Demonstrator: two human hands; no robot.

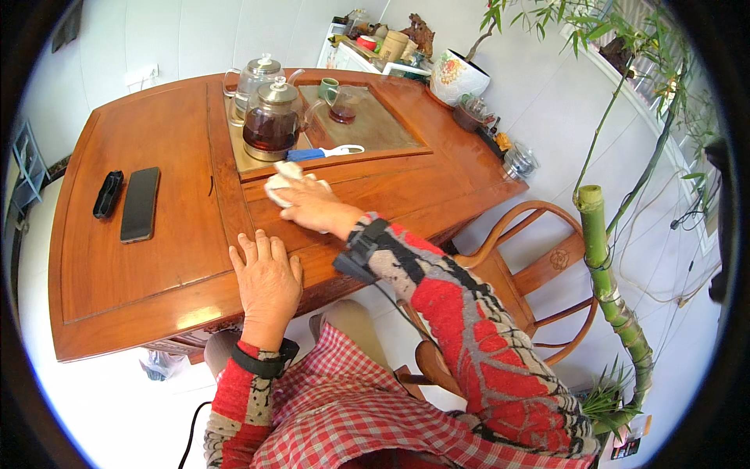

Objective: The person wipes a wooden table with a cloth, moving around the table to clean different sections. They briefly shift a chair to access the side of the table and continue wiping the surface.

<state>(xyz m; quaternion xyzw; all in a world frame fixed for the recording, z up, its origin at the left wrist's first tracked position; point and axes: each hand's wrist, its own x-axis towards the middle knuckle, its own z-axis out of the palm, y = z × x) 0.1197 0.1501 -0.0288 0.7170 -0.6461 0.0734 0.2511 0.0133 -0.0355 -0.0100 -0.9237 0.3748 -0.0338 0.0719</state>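
Your right hand (314,205) is the nearer one, its fingers laid over the crumpled white cloth (277,188); whether they pinch or merely press it, I cannot tell. The cloth lies on the bench (168,270), under and just left of them, longer spread pointing away from you toward the blue brush (305,154), while your left hand (269,284) rests, fingers slightly spread.

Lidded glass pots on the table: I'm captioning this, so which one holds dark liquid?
The front pot, nearer the right hand; the rear pot behind it looks clear.
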